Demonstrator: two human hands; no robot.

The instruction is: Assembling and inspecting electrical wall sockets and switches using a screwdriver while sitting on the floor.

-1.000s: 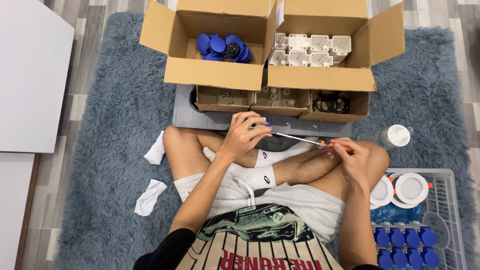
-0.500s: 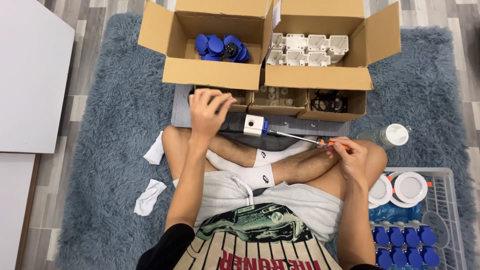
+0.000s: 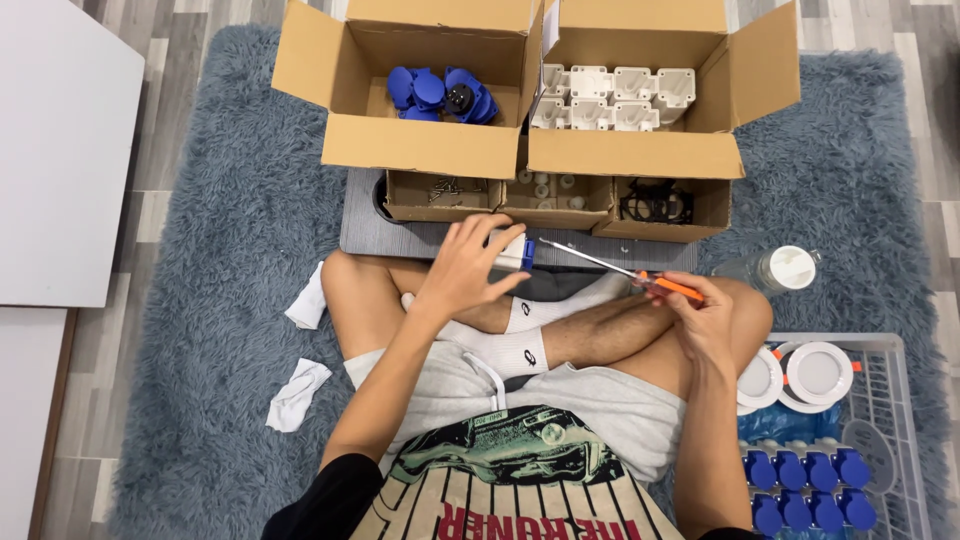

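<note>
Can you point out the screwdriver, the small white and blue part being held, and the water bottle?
screwdriver (image 3: 668, 286), head view, on its orange handle.
white and blue part (image 3: 519, 255), head view, on its visible end beside the fingers.
water bottle (image 3: 790, 267), head view, on its white cap.

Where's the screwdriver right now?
Head view, right of centre: the orange-handled screwdriver is in the right hand above the knee, its tip toward the white-and-blue part in the left hand.
</note>
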